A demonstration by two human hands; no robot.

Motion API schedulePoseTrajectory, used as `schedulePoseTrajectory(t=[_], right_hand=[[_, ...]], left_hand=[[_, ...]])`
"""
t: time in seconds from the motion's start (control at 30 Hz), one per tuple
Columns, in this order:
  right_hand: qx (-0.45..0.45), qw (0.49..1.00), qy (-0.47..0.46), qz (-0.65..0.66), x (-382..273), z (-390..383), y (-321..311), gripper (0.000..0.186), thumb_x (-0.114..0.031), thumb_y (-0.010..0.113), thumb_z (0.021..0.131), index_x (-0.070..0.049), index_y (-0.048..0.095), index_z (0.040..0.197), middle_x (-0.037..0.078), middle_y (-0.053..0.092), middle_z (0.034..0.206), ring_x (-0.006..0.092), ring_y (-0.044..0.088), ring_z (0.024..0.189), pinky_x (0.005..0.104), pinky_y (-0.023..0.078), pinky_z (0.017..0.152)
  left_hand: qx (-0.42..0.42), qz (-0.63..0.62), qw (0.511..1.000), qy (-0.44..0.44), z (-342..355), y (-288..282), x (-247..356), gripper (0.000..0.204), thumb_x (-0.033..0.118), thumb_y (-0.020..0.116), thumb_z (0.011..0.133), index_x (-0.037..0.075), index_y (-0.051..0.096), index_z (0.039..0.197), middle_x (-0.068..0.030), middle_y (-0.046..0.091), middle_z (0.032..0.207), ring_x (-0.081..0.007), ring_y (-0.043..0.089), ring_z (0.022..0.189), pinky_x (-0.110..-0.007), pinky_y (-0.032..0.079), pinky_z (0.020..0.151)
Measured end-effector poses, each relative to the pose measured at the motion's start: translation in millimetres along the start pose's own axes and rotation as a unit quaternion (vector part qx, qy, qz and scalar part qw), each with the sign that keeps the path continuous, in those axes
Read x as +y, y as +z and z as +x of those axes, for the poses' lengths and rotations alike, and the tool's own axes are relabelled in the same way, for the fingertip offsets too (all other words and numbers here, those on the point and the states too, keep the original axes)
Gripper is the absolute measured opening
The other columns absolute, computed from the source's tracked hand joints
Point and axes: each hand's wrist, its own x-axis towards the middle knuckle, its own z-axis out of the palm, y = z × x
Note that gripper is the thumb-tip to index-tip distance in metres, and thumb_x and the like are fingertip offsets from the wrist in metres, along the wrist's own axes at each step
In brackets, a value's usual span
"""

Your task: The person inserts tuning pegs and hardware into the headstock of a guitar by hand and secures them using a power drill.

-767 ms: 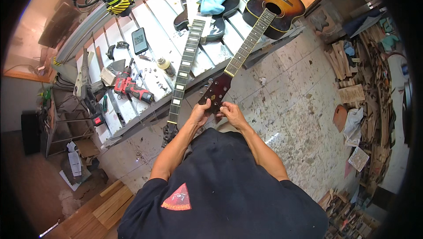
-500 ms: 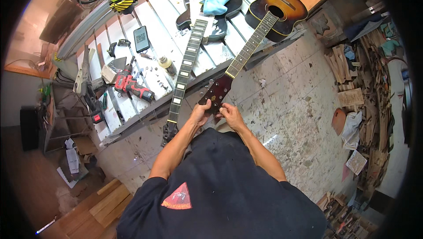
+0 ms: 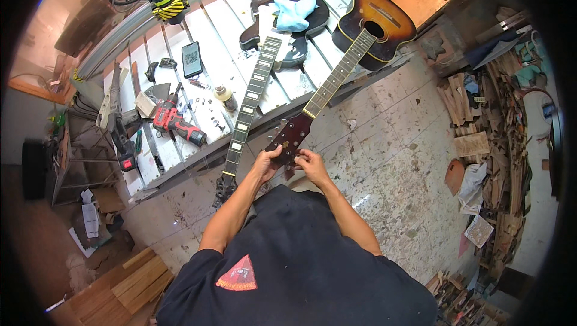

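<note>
A sunburst acoustic guitar (image 3: 393, 16) lies with its body on the slatted table and its neck (image 3: 339, 76) reaching toward me past the edge. My left hand (image 3: 266, 164) is closed round the end of its dark red headstock (image 3: 294, 134), thumb on the front face. At the headstock's lower right edge, my right hand (image 3: 312, 168) has its fingers pinched together. What sits between those fingertips is hidden. Metal tuning pegs show along the headstock's left side. No strings can be made out on the neck. Left of it lies a second guitar neck (image 3: 246, 109) with block inlays.
The slatted table (image 3: 231, 10) carries a dark guitar body (image 3: 264, 1) under a blue cloth (image 3: 294, 13), a phone (image 3: 192, 60), a small bottle (image 3: 225, 97), a red-black cordless drill (image 3: 177, 124) and scattered small parts. Wood scraps (image 3: 502, 127) are piled at the right.
The whole view has shifted slightly, with the table and guitar sitting a little lower. My left hand keeps its hold on the headstock, and my right hand remains at its edge.
</note>
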Motion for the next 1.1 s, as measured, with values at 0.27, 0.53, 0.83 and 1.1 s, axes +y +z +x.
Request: schedulePoseTrajectory(t=[0.27,0.53,0.83,1.1], right_hand=[[0.061,0.997,0.031,0.042,-14,-8,-34,0.028,-0.013,0.062,0.098,0.003,0.065,0.121,0.013,0.074,0.107,0.0175,0.072,0.091,0.0295,0.058,0.081],[0.189,0.976,-0.088,-0.069,-79,13,-61,0.025,-0.013,0.061,0.099,0.002,0.069,0.117,0.013,0.076,0.100,0.0158,0.072,0.085,0.0279,0.057,0.076],[0.035,0.888,-0.332,-0.316,-206,132,12,0.018,-0.011,0.066,0.092,0.002,0.072,0.103,0.019,0.074,0.096,0.0340,0.072,0.087,0.0398,0.055,0.078],[0.017,0.738,-0.422,-0.527,-204,300,72,0.018,-0.007,0.061,0.086,-0.003,0.073,0.100,0.018,0.069,0.098,0.0359,0.066,0.099,0.0480,0.055,0.084]], left_hand=[[0.081,0.057,0.995,-0.012,-13,1,8,0.045,0.025,0.067,0.098,0.005,0.056,0.137,-0.0076,0.066,0.128,-0.0204,0.064,0.117,-0.042,0.048,0.104],[0.116,0.083,0.989,-0.040,-26,-18,6,0.047,0.021,0.070,0.094,0.009,0.054,0.137,-0.0063,0.066,0.128,-0.0212,0.064,0.115,-0.043,0.049,0.103],[0.188,0.312,0.923,-0.127,-33,-28,2,0.062,0.046,0.076,0.091,0.000,0.061,0.131,-0.0125,0.071,0.114,-0.0175,0.067,0.103,-0.029,0.052,0.086],[0.254,0.386,0.885,-0.064,-69,16,1,0.066,0.046,0.068,0.097,-0.004,0.058,0.138,-0.0177,0.069,0.124,-0.0195,0.067,0.103,-0.035,0.054,0.085]])
